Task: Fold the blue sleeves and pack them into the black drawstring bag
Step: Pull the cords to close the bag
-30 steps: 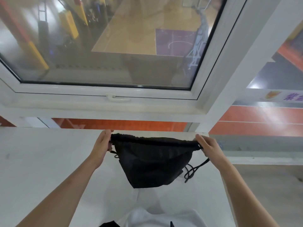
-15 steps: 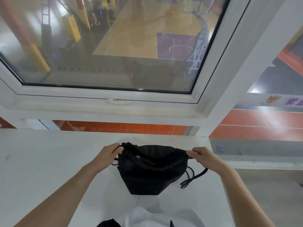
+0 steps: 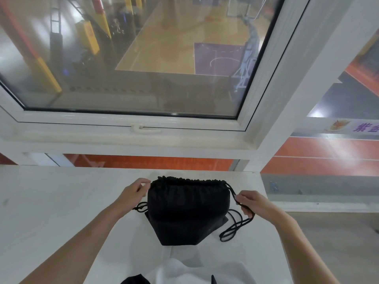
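Observation:
The black drawstring bag (image 3: 187, 210) sits on the white table (image 3: 51, 201) in front of me, its gathered mouth facing the window and puckered almost closed. My left hand (image 3: 134, 191) pinches the left end of the mouth. My right hand (image 3: 247, 202) grips the black cord (image 3: 233, 230) that runs from the right end of the mouth and loops down onto the table. No blue sleeves show; whatever is inside the bag is hidden.
A white window frame with a handle (image 3: 145, 129) rises just beyond the table's far edge. The table's right edge (image 3: 272, 222) runs close to my right wrist. White fabric (image 3: 196, 273) lies at the bottom of the view.
The bag has come down from the air onto the table. Its mouth, stretched wide a second ago, is now cinched nearly closed, and my right hand has shifted from the rim to the cord.

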